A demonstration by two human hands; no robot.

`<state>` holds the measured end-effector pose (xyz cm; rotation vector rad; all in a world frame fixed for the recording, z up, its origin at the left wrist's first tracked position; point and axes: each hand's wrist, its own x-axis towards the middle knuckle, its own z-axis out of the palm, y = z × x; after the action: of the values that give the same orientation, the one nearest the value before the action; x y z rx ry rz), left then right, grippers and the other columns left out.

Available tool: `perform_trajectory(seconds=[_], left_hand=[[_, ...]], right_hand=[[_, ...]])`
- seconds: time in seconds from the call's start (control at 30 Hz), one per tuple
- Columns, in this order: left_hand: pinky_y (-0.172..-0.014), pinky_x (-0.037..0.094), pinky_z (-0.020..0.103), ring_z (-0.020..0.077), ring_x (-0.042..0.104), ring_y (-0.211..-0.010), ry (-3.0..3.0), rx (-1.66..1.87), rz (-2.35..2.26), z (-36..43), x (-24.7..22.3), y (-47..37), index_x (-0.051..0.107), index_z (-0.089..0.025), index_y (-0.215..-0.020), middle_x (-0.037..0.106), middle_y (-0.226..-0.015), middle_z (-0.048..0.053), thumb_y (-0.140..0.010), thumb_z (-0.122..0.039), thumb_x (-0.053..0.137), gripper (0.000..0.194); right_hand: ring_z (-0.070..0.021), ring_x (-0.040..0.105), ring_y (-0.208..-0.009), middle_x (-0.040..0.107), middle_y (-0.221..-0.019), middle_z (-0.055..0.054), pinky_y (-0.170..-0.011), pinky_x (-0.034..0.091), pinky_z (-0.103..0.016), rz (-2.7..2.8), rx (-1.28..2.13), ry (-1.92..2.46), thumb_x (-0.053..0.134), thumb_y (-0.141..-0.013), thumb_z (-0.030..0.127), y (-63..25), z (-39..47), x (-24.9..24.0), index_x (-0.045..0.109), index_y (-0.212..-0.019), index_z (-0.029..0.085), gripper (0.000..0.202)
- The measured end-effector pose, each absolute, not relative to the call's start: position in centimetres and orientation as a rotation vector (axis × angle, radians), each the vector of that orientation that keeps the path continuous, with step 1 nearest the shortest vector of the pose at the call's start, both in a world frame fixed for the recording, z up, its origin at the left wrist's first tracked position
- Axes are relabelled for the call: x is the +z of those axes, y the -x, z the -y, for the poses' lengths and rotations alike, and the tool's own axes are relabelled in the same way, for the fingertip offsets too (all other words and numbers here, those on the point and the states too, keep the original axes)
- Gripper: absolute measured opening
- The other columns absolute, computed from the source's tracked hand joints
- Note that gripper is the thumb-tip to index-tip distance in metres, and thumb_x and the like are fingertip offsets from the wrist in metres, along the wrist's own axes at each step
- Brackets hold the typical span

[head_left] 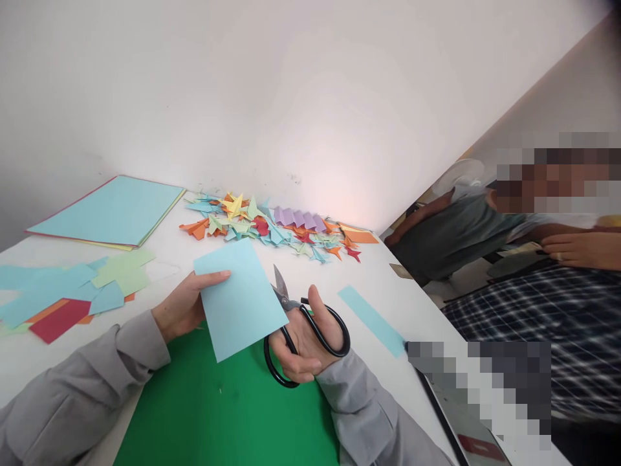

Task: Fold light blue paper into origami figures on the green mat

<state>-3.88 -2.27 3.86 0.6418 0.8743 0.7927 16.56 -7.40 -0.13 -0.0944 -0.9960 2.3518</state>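
A light blue sheet of paper is pinched in my left hand, thumb on its face and fingers behind. My right hand grips a pair of scissors with black loop handles, fingers through the loops. The blades point up and away, slightly apart, close by the paper's right edge. Whether they touch the paper I cannot tell. Below both hands lies a green mat. To the right of the scissors a light blue paper strip rests on the white table.
Colourful folded paper shapes lie in a heap along the wall. A stack of large coloured sheets is at the back left, cut paper pieces at the left. Two persons are on the right; one wears a checked garment.
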Motion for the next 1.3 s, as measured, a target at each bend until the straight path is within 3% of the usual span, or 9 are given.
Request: perform_trajectory(seconds=[0.2, 0.43, 0.53, 0.73, 0.87, 1.07, 1.3], left_hand=[[-0.054, 0.053, 0.029, 0.0192, 0.064, -0.057, -0.697, 0.84, -0.857, 2.1, 3.7, 4.4, 0.064, -0.016, -0.093, 0.069, -0.069, 0.005, -0.066, -0.025, 0.07, 0.029], [-0.068, 0.054, 0.032, 0.0248, 0.065, -0.085, -0.876, 0.867, -0.846, 2.2, 3.6, 4.2, 0.062, -0.02, -0.102, 0.068, -0.101, 0.008, -0.065, -0.027, 0.072, 0.039], [-0.069, 0.054, 0.034, 0.0264, 0.064, -0.088, -0.904, 0.868, -0.884, 2.1, 3.4, 4.2, 0.063, -0.019, -0.099, 0.067, -0.103, 0.009, -0.062, -0.03, 0.074, 0.04], [-0.069, 0.053, 0.035, 0.0283, 0.063, -0.092, -0.935, 0.873, -0.933, 1.9, 3.2, 4.4, 0.062, -0.019, -0.101, 0.066, -0.105, 0.01, -0.059, -0.032, 0.076, 0.046], [-0.069, 0.053, 0.034, 0.0275, 0.063, -0.092, -0.929, 0.873, -0.888, 2.0, 3.3, 4.4, 0.062, -0.019, -0.103, 0.066, -0.106, 0.009, -0.061, -0.032, 0.075, 0.045], [-0.067, 0.054, 0.032, 0.0254, 0.065, -0.087, -0.845, 0.849, -0.814, 2.4, 3.4, 4.2, 0.06, -0.021, -0.105, 0.067, -0.103, 0.008, -0.066, -0.029, 0.071, 0.041], [-0.07, 0.054, 0.035, 0.0293, 0.063, -0.094, -0.855, 0.849, -0.872, 2.6, 3.6, 4.0, 0.058, -0.022, -0.111, 0.065, -0.108, 0.009, -0.061, -0.03, 0.075, 0.053]], right_hand=[[-0.004, 0.026, -0.026, 0.058, -0.051, -0.002, -0.028, 0.025, -0.022, 1.005, 2.348, 0.146, -0.02, -0.065, 0.074, -16.6, 7.4, -0.4, 0.057, -0.081, 0.012, 0.099], [-0.0042, 0.028, -0.027, 0.061, -0.057, -0.004, -0.029, 0.026, -0.022, 0.989, 2.363, 0.163, -0.016, -0.067, 0.074, -16.6, 7.4, -0.1, 0.057, -0.087, 0.013, 0.097], [-0.0039, 0.029, -0.026, 0.055, -0.05, -0.003, -0.028, 0.027, -0.022, 1.03, 2.365, 0.103, -0.018, -0.062, 0.078, -16.7, 7.3, -0.3, 0.059, -0.075, 0.009, 0.104], [-0.0045, 0.029, -0.027, 0.053, -0.046, -0.001, -0.028, 0.027, -0.022, 1.032, 2.369, 0.127, -0.017, -0.062, 0.078, -16.8, 7.2, -0.3, 0.058, -0.074, 0.01, 0.102], [-0.0045, 0.03, -0.026, 0.06, -0.055, -0.005, -0.029, 0.028, -0.022, 1.002, 2.349, 0.159, -0.018, -0.064, 0.076, -16.8, 7.4, 0.2, 0.056, -0.091, 0.01, 0.103], [-0.005, 0.026, -0.024, 0.063, -0.056, -0.001, -0.03, 0.023, -0.02, 0.97, 2.326, 0.339, -0.021, -0.065, 0.072, -16.8, 7.8, 0.8, 0.04, -0.122, 0.018, 0.099], [-0.0048, 0.025, -0.024, 0.063, -0.057, -0.001, -0.03, 0.023, -0.02, 0.951, 2.334, 0.311, -0.019, -0.066, 0.073, -16.7, 7.9, 0.8, 0.043, -0.119, 0.018, 0.099]])
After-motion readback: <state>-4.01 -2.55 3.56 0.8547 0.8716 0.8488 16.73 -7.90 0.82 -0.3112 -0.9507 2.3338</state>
